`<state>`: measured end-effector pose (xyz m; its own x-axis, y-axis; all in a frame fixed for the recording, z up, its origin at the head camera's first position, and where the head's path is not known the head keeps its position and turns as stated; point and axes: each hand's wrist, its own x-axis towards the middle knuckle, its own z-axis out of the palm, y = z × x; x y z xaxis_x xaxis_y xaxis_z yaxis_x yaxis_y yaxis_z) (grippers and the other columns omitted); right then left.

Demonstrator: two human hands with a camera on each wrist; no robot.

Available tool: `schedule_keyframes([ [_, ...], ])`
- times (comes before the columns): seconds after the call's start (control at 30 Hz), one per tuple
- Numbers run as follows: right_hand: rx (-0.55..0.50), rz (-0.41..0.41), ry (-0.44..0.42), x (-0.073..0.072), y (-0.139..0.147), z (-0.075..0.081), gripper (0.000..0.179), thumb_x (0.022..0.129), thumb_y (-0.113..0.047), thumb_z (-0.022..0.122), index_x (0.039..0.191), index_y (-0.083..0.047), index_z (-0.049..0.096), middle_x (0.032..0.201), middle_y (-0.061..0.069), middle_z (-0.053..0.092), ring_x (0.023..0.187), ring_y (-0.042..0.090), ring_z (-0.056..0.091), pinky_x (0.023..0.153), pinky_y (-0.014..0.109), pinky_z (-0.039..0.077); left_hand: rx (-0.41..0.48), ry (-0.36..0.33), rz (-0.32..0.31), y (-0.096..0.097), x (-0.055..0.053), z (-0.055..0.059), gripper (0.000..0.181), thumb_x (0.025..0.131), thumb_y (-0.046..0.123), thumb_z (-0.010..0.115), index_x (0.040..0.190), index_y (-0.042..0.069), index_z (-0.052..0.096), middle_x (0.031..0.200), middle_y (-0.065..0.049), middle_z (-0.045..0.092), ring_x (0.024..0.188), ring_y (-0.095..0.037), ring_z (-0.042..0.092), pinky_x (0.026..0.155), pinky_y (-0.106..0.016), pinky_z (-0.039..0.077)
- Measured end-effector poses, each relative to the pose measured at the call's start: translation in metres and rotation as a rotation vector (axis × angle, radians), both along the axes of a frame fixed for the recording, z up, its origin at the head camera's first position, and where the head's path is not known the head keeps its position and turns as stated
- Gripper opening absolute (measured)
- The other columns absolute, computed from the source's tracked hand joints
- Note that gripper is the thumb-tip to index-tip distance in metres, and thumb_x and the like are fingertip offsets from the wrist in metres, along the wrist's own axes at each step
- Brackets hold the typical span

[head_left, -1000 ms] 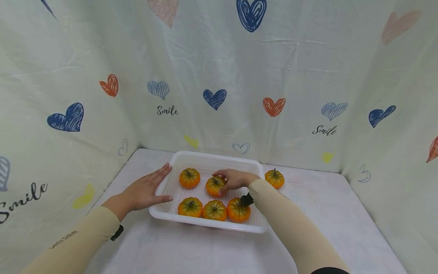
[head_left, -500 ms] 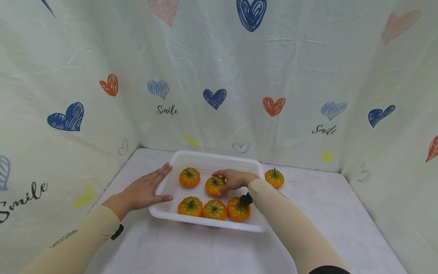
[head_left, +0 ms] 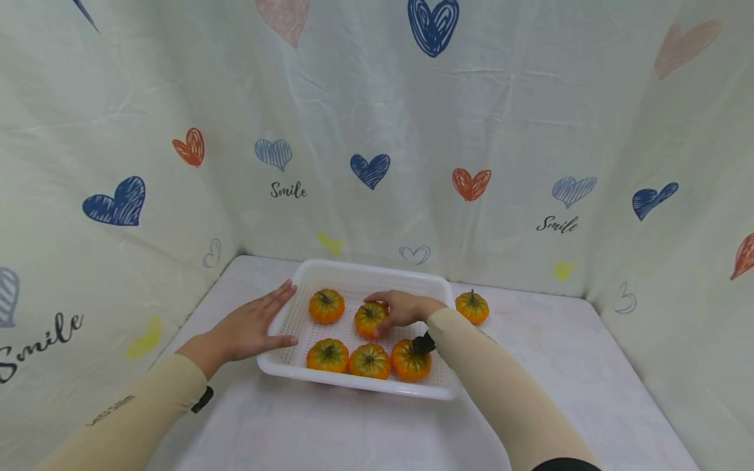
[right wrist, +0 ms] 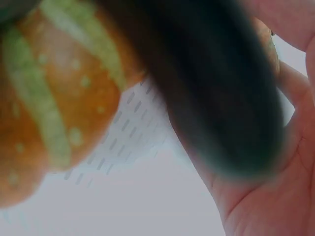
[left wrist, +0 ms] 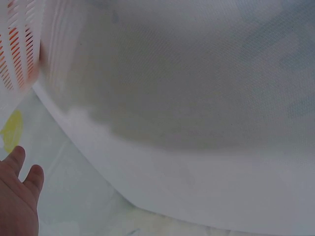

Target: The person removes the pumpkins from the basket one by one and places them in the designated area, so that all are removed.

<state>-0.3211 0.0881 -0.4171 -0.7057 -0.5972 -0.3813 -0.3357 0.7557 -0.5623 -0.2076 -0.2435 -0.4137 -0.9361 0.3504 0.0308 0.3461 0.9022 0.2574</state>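
Inside a white plastic basket (head_left: 377, 387), my right hand (head_left: 405, 309) grips a small orange-and-green pumpkin (head_left: 366, 320) with thumb and fingers around its sides. The near row holds a left pumpkin (head_left: 327, 356), a middle pumpkin (head_left: 370, 362) and a right pumpkin (head_left: 408, 362); my right wrist passes over the last. Another pumpkin (head_left: 326, 306) sits at the back left of the basket. My left hand (head_left: 250, 327) lies along the left rim, fingers straight and thumb spread. In the right wrist view, a pumpkin (right wrist: 64, 113) looms close, and a dark blurred shape covers part of my palm (right wrist: 275, 196).
One more pumpkin (head_left: 472, 307) stands on the white table (head_left: 548, 366), just outside the basket's right end. A pale curtain (head_left: 506, 104) printed with hearts surrounds the table at the back and both sides.
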Motion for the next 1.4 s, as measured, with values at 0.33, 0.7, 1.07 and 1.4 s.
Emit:
schedule_keyframes([
  [0.33, -0.027, 0.010, 0.059, -0.001, 0.001, 0.002, 0.075, 0.082, -0.031, 0.084, 0.147, -0.024, 0.049, 0.146, 0.007, 0.049, 0.131, 0.026, 0.045, 0.113, 0.049, 0.032, -0.001, -0.010, 0.004, 0.000, 0.001, 0.001, 0.098, 0.088, 0.061, 0.062, 0.160, 0.009, 0.019, 0.165, -0.011, 0.015, 0.145, -0.038, 0.027, 0.110, -0.063, 0.028],
  [0.7, -0.088, 0.013, 0.070, -0.003, 0.009, 0.012, 0.078, 0.082, -0.033, 0.083, 0.149, -0.020, 0.046, 0.143, 0.005, 0.049, 0.122, 0.022, 0.050, 0.109, 0.045, 0.039, 0.003, -0.008, -0.007, -0.001, 0.001, 0.001, 0.101, 0.087, 0.068, 0.057, 0.159, 0.008, 0.020, 0.165, -0.012, 0.015, 0.145, -0.038, 0.027, 0.110, -0.063, 0.028],
  [1.07, -0.132, 0.000, 0.136, -0.004, 0.019, 0.031, 0.079, 0.082, -0.030, 0.084, 0.150, -0.021, 0.046, 0.139, 0.004, 0.053, 0.115, 0.020, 0.054, 0.104, 0.040, 0.045, -0.006, -0.011, -0.008, -0.003, 0.001, 0.001, 0.102, 0.087, 0.070, 0.056, 0.160, 0.009, 0.018, 0.166, -0.012, 0.014, 0.146, -0.038, 0.026, 0.111, -0.063, 0.028],
  [1.4, -0.151, 0.013, 0.151, 0.004, 0.034, 0.051, 0.079, 0.081, -0.033, 0.084, 0.150, -0.022, 0.045, 0.140, 0.005, 0.051, 0.115, 0.023, 0.054, 0.097, 0.039, 0.051, -0.009, -0.023, -0.010, -0.001, 0.001, 0.002, 0.104, 0.086, 0.073, 0.053, 0.160, 0.009, 0.017, 0.166, -0.011, 0.012, 0.146, -0.037, 0.025, 0.111, -0.062, 0.027],
])
